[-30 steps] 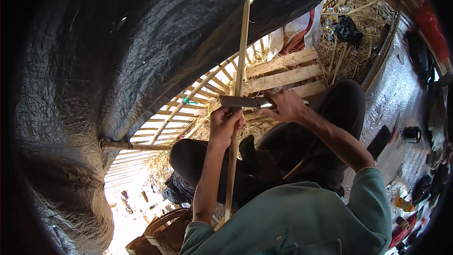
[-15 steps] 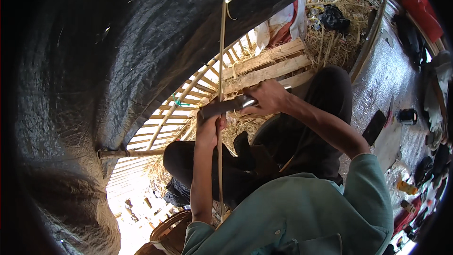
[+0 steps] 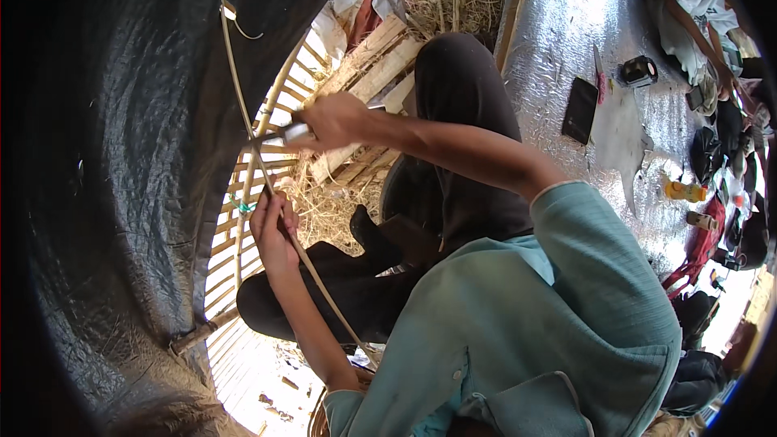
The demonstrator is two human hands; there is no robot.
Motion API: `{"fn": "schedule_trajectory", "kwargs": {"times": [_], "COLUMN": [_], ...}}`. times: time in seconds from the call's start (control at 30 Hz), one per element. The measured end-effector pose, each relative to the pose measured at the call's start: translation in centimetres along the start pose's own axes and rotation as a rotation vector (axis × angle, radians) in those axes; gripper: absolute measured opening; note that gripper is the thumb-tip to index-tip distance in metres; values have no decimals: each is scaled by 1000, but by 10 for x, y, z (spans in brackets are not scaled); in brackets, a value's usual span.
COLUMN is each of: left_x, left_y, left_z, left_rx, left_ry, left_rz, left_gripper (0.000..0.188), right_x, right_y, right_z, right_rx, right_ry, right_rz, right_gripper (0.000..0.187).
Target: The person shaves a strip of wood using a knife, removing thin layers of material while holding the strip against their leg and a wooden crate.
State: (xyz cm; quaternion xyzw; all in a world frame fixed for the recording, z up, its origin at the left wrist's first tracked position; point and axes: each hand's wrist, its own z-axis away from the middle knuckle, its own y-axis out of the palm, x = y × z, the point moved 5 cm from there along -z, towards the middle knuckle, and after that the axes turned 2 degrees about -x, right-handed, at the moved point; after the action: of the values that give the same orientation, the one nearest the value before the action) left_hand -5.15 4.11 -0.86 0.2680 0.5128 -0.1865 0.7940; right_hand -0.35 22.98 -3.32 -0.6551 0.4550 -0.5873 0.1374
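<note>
left hand point(image 3: 277, 231): loosely curled round strip point(image 3: 318, 279) | right hand point(image 3: 338, 120): gripping knife point(image 3: 272, 137)

Woody fibre, crinkled plastic and foil, matt cloth, some metal.
Pale strip point(image 3: 237, 79): woody, smooth-looking. Blade point(image 3: 268, 138): metal, blurred; shiny metal collar point(image 3: 296, 132) next to it. Black sheet point(image 3: 150, 154): plastic-like, glossy, finely wrinkled. Silver mat point(image 3: 558, 57): foil-like, crinkled, strong glare. Teal shirt point(image 3: 494, 299): cloth, matt, soft folds. Dark trousers point(image 3: 465, 89): cloth, matt. Planks point(image 3: 366, 63): bare wood, rough-looking. Straw point(image 3: 333, 212): dry, coarse. Slats point(image 3: 226, 252): wood or bamboo, cannot tell which. Dark slab point(image 3: 579, 111): smooth, flat. Yellow bottle point(image 3: 685, 192): plastic-looking, smooth.
</note>
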Motion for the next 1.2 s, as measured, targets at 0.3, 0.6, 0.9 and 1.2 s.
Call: {"fn": "schedule_trajectory", "kwargs": {"times": [0.3, 0.6, 0.9, 1.2], "left_x": [2, -1, 2, 6], "left_y": [-16, -6, -9, 11], "left_z": [0, -2, -9, -10], "left_rx": [-10, 77, -43, -45], "left_ry": [-30, -40, -37, -52], "left_rz": [104, 209, 112, 85], "left_gripper": [34, 36, 36, 36], "right_x": [27, 25, 4, -31], "right_y": [4, -2, -18, -30], "right_z": [6, -4, -63, -87], "right_rx": [167, 140, 276, -14], "right_ry": [-300, -336, 3, 78], "right_rz": [201, 98, 65, 10], "right_gripper": [63, 59, 65, 64]}}
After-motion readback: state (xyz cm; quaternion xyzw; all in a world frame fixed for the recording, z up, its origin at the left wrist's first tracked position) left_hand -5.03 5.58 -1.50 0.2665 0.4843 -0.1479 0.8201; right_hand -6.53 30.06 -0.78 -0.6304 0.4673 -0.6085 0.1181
